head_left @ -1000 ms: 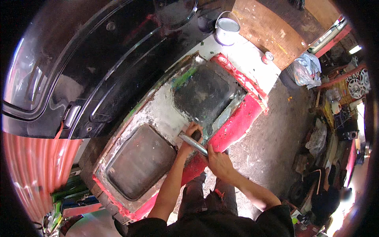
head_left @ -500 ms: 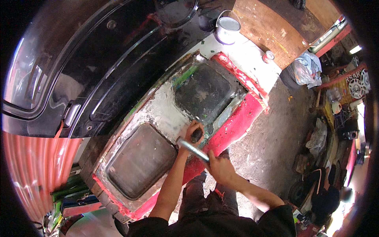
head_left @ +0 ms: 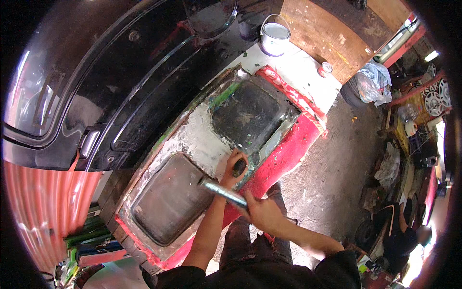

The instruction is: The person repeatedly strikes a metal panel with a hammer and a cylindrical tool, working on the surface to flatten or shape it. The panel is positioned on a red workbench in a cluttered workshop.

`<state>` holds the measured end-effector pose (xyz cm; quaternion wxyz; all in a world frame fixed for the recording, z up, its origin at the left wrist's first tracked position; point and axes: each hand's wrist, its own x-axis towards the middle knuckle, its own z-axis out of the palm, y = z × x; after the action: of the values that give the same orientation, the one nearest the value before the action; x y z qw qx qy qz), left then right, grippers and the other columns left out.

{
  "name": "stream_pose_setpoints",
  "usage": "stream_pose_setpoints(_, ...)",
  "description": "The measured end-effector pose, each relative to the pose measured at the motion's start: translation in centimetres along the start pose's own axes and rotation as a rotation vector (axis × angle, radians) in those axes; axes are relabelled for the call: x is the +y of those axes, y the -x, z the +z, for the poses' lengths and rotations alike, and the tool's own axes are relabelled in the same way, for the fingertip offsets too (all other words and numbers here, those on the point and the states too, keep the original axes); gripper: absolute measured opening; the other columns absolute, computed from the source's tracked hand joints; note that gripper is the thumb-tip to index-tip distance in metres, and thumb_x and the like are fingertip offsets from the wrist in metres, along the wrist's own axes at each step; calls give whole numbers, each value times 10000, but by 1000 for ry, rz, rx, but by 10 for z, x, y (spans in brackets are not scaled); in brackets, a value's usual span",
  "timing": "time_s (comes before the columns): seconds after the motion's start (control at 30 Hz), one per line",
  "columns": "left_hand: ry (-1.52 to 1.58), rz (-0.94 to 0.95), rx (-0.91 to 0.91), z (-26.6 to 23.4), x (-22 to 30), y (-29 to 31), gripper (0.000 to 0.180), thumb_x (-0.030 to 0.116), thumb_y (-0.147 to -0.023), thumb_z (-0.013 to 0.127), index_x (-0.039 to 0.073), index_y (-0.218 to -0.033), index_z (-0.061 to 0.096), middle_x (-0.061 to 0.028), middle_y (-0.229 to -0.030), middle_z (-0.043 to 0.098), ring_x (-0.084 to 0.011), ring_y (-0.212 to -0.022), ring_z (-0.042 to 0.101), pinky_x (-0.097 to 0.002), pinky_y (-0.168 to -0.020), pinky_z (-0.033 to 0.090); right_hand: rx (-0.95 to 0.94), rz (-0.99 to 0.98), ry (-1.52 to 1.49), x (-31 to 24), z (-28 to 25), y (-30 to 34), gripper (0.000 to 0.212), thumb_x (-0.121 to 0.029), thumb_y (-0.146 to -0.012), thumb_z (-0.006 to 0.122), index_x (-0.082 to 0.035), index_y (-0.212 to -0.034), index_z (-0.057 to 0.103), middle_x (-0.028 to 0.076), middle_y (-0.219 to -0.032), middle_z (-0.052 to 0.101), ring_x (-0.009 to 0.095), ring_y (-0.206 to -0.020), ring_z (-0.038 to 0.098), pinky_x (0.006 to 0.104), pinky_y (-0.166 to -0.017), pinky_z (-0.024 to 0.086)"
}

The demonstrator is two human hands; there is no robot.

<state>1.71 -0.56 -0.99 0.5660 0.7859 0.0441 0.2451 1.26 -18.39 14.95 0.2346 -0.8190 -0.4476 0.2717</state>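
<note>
A worn panel (head_left: 199,132) with two rounded dark recesses lies in front of me, its middle patched white and grey. My left hand (head_left: 234,168) is closed around a dark, stubby tool (head_left: 238,167) against the panel's near side, between the recesses. Only the tool's blunt top shows; its lower end is hidden by my fingers. In my right hand (head_left: 263,212) is a silver metal bar (head_left: 224,192), gripped near its right end. The bar's free end is raised over my left wrist, above the lower recess, apart from the dark tool.
Red padding (head_left: 284,149) edges the panel. Beyond stand a lidded white bucket (head_left: 275,38) and a small red-and-white can (head_left: 325,69). A black vehicle body (head_left: 120,86) rises at left, above corrugated red sheet (head_left: 48,212). At right, a person in dark clothing (head_left: 402,243) is among clutter.
The metal bar has swung left and toward me, away from the dark tool. My right hand has shifted slightly left and nearer; the left keeps its hold.
</note>
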Motion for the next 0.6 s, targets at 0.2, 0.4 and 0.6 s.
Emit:
stream_pose_setpoints(0.2,10,81,50,8,-6,4,140,-20,-676,610,42,-768,524,-104,-818,490,-272,-840,522,-358,-783,455,3,139,131,54,30,-14,455,-391,-953,538,-27,-1198,417,213,-598,611,452,-555,630,549,-495,514)
stream_pose_setpoints(0.4,46,-9,-1,2,-8,5,162,-44,-674,613,47,-773,523,-109,-856,479,-288,-881,546,-368,-836,455,106,-50,-25,3,10,6,369,-364,-920,611,-50,-1049,466,205,-608,616,407,-526,629,504,-490,512)
stream_pose_setpoints(0.6,-34,-29,11,8,2,2,120,54,-715,627,53,-775,524,-106,-840,475,-285,-859,543,-399,-902,460,4,194,102,72,32,-13,392,-359,-916,614,-26,-1065,471,208,-608,613,413,-554,636,515,-489,509)
